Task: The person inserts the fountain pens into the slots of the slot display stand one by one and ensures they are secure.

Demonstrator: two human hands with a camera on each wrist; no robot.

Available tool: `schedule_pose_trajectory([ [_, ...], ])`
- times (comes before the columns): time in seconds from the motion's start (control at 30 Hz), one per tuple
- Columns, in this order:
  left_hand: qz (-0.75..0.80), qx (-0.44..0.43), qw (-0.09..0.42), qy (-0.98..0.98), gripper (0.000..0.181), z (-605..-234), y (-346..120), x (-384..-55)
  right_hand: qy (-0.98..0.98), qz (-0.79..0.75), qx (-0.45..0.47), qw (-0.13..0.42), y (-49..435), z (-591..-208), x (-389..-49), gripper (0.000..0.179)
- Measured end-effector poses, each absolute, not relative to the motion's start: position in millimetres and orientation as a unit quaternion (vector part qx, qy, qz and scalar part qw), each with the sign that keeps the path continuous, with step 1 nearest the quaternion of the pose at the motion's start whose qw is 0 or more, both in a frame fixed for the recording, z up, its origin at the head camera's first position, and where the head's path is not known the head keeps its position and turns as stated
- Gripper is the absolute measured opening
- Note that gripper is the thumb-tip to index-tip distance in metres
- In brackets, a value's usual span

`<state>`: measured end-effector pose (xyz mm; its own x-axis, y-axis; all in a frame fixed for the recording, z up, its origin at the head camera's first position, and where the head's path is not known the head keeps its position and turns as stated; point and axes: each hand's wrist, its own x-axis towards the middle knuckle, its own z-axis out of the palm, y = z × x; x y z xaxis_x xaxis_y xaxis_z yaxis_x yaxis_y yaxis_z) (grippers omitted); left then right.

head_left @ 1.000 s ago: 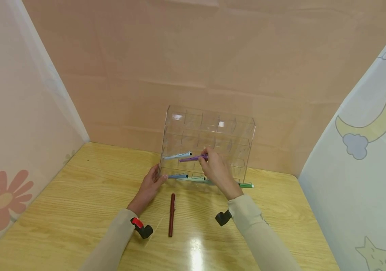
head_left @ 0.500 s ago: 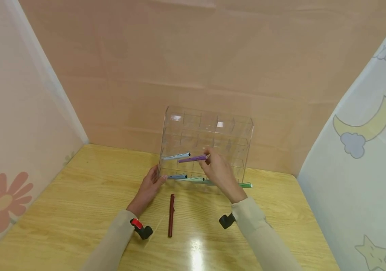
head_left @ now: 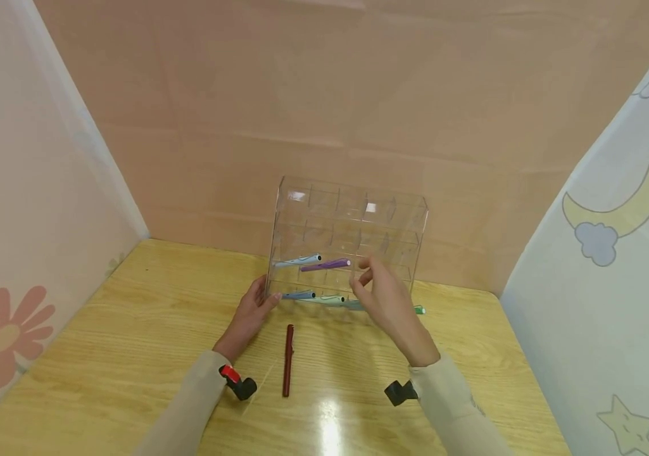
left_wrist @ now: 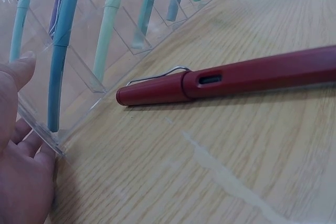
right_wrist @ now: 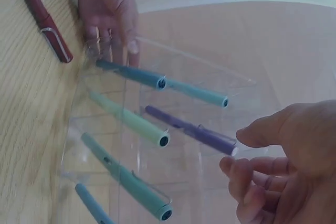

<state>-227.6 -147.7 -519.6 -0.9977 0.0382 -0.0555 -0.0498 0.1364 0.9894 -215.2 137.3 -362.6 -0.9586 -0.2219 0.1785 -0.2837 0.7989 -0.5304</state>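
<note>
A clear acrylic pen rack (head_left: 352,221) with rows of compartments stands on the table. My left hand (head_left: 251,313) grips its lower left side, the thumb in front and the fingers round the edge. My right hand (head_left: 387,301) is just off the end of a purple pen (head_left: 325,265), its fingers loosely bent and holding nothing. That pen lies in the second row from the bottom, beside a pale blue pen (head_left: 297,261). Along the bottom row stick out a blue pen (left_wrist: 62,51), a light green pen (right_wrist: 131,119), a teal pen (right_wrist: 126,177) and others.
A dark red pen (head_left: 288,361) with a metal clip lies on the wooden table (head_left: 147,342) in front of the rack, between my forearms. A brown backdrop (head_left: 324,95) hangs behind, with patterned sheets at both sides.
My right hand has let go of the purple pen and drawn back to the right, leaving it in the rack. My left hand stays on the rack.
</note>
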Motion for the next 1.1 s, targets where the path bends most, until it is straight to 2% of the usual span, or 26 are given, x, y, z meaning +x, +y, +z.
schedule_pose_trajectory([
  [0.47, 0.657, -0.007, 0.029, 0.753, 0.076, -519, -147, -228, -0.941, 0.291, 0.166, 0.051, 127, -360, -183, 0.027],
  [0.8, 0.659, -0.004, 0.026, 0.752, 0.078, -516, -146, -227, -0.933, 0.282, 0.221, 0.031, 106, -383, -163, 0.020],
  [0.97, 0.656, -0.005, 0.027, 0.755, 0.078, -515, -146, -227, -0.929, 0.268, 0.254, 0.033, 98, -398, -160, 0.020],
  [1.1, 0.652, -0.006, 0.026, 0.757, 0.078, -516, -146, -227, -0.929, 0.268, 0.255, 0.013, 93, -411, -161, 0.020],
])
